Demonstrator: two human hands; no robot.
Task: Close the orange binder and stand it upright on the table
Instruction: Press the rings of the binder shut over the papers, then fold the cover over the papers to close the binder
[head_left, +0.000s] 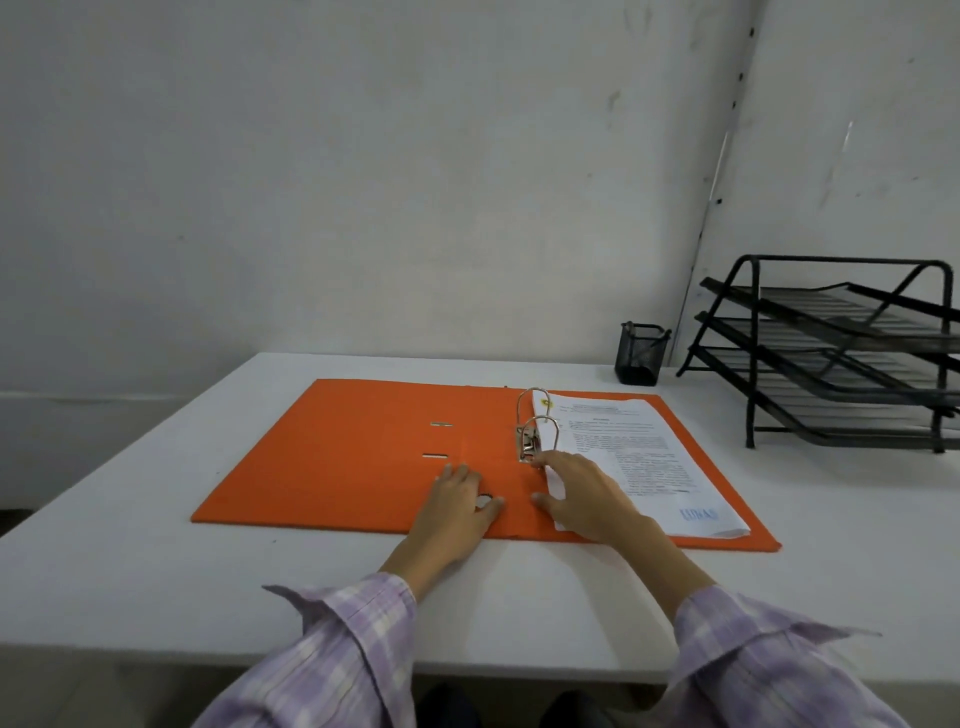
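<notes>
The orange binder (353, 457) lies open and flat on the white table (130, 582). Its two metal rings (537, 423) stand closed in the middle, with a stack of printed pages (639, 457) filed on the right half. My left hand (460, 506) rests flat on the spine area, thumb beside the round finger hole. My right hand (584, 496) lies on the near left corner of the pages, fingertips next to the lever clamp. Neither hand grips anything.
A black mesh pen holder (641, 353) stands at the back of the table. A black three-tier wire paper tray (841, 353) fills the back right corner. White walls close off the back and right. The table's near edge runs just above my sleeves.
</notes>
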